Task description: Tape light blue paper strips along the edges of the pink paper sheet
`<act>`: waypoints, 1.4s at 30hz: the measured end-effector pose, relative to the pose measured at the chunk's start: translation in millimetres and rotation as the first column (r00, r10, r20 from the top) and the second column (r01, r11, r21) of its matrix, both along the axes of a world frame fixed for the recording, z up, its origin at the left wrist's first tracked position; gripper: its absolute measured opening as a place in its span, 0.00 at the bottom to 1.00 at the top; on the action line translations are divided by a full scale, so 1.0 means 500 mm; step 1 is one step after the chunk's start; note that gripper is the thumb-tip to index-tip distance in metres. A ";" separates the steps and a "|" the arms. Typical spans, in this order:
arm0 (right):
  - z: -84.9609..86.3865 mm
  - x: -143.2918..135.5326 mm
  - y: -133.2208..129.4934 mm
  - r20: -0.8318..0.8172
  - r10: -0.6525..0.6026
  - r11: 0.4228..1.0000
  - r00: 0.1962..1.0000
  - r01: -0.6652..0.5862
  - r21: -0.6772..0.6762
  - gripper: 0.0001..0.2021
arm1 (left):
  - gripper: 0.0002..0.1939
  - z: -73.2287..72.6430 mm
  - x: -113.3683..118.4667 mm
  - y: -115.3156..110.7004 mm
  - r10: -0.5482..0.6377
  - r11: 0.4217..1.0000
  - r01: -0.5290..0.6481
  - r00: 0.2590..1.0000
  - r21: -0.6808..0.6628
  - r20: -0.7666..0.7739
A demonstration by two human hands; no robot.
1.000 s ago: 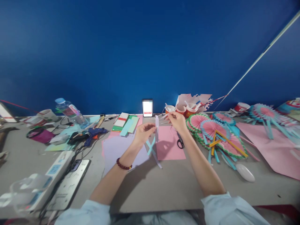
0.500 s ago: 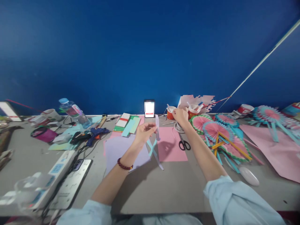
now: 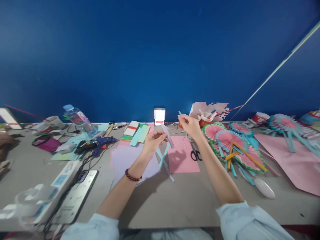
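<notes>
A narrow lilac paper strip (image 3: 169, 136) is pinched between the fingertips of my left hand (image 3: 153, 142), above the crossed blue strips (image 3: 163, 156). My right hand (image 3: 190, 126) is raised in a pinch in front of the red cups; whatever lies between its fingertips is too small to make out. Below my left hand lies a lilac sheet (image 3: 132, 163). A pink sheet (image 3: 183, 160) lies between my arms, with black-handled scissors (image 3: 196, 155) at its right edge.
Folded paper fans (image 3: 232, 141) lie right of my right forearm, near a white spoon-like object (image 3: 264, 188). On the left are a glue gun (image 3: 101, 143), a bottle (image 3: 80, 120), a power strip (image 3: 58, 186) and a phone (image 3: 77, 195). A lit phone (image 3: 159, 116) stands at the wall.
My right hand has moved left from the red cup, nearer my left hand. The lilac strip in my left hand has tilted, its lower end swinging right.
</notes>
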State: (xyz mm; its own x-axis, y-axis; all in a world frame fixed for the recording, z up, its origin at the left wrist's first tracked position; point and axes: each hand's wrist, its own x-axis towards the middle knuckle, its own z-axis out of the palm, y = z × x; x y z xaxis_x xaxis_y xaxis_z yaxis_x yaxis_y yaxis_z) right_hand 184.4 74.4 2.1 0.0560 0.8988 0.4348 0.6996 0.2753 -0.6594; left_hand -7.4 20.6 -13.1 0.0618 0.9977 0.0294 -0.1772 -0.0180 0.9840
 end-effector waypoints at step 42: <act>-0.004 -0.073 -0.146 0.175 0.209 0.890 0.962 -0.261 0.373 0.08 | 0.10 0.016 0.008 -0.029 0.093 0.988 -0.072 0.984 0.135 -0.155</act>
State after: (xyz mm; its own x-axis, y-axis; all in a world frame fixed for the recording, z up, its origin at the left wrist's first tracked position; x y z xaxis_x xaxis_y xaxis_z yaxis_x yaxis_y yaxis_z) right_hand 148.0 1.5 0.0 -0.2147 0.6360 0.7413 0.6523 0.6582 -0.3758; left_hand -3.2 6.2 -5.0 -0.0066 0.9881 0.1538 -0.0102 -0.1539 0.9880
